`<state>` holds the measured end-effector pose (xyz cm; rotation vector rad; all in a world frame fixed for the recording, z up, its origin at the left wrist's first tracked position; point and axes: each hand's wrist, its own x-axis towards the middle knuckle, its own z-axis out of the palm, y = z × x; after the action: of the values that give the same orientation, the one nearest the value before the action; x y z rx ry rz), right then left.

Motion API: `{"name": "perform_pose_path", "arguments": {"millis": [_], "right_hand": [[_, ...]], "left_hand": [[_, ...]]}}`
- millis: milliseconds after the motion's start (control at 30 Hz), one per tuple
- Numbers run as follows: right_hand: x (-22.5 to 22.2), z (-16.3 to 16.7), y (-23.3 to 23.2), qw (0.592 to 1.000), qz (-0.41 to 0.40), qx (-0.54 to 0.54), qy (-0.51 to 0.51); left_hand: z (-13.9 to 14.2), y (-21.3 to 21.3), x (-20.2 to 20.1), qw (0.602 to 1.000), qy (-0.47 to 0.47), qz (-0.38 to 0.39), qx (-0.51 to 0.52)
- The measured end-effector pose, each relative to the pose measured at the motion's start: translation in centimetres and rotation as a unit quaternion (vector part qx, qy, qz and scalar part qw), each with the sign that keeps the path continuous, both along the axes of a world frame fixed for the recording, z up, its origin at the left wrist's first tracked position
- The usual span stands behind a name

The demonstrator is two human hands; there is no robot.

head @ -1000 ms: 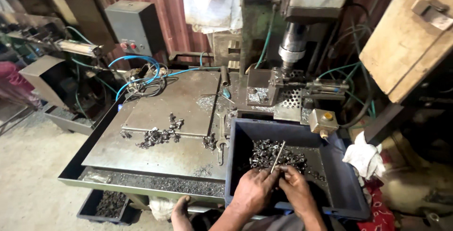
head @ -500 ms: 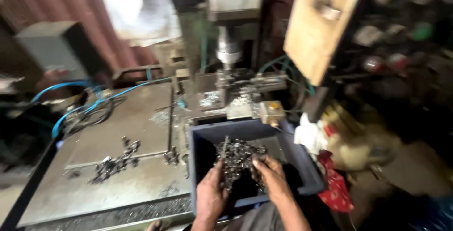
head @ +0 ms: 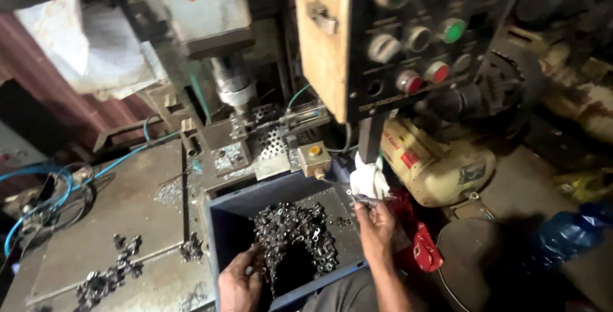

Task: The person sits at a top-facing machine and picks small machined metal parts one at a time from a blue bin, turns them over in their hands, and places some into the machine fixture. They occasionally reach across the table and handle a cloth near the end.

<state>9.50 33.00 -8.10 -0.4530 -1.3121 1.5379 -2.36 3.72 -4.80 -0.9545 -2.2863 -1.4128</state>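
- A dark blue plastic bin [head: 225, 222] sits in front of the person, against the edge of a grey metal table [head: 121, 210].
- A heap of small dark metal parts [head: 294, 238] fills the middle of the bin, lying between the two hands.
- The left hand [head: 239, 283] is down in the bin at its near left, fingers curled in against the edge of the heap; whether they close on any parts cannot be told.
- The right hand [head: 377, 226] is at the bin's right rim, up and right of the heap, its fingertips pinched together on a small metal piece [head: 353, 198] that pokes out above them.
- A white rag [head: 369, 180] hangs just above the right hand.
- More loose metal pieces [head: 105, 277] lie on the table, well left of the bin.
- A panel with round buttons [head: 415, 37] stands above.
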Motion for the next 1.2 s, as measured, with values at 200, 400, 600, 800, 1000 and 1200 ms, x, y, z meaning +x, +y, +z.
{"name": "perform_pose_path", "arguments": {"millis": [200, 400, 600, 800, 1000, 1200], "right_hand": [[0.4, -0.1, 0.0, 0.998, -0.036, -0.040, 0.038], [0.5, 0.4, 0.2, 0.998, -0.009, -0.064, 0.018], [0.4, 0.9, 0.1, 0.998, -0.001, -0.055, 0.017], [0.4, 0.6, 0.2, 0.997, -0.002, -0.069, -0.015], [0.0, 0.0, 0.4, 0.998, 0.013, -0.055, 0.018], [0.0, -0.1, 0.6, 0.998, 0.000, -0.062, -0.025]], "left_hand": [[7.1, 2.7, -6.4, 0.989, 0.034, 0.034, -0.137], [18.1, 8.7, -12.0, 0.945, 0.197, 0.055, -0.257], [21.0, 13.1, -13.9, 0.901, 0.149, 0.115, -0.391], [20.0, 14.8, -15.3, 0.879, 0.165, 0.124, -0.430], [20.1, 15.2, -15.4, 0.879, 0.144, 0.110, -0.441], [20.6, 15.4, -15.4, 0.877, 0.124, 0.127, -0.447]]}}
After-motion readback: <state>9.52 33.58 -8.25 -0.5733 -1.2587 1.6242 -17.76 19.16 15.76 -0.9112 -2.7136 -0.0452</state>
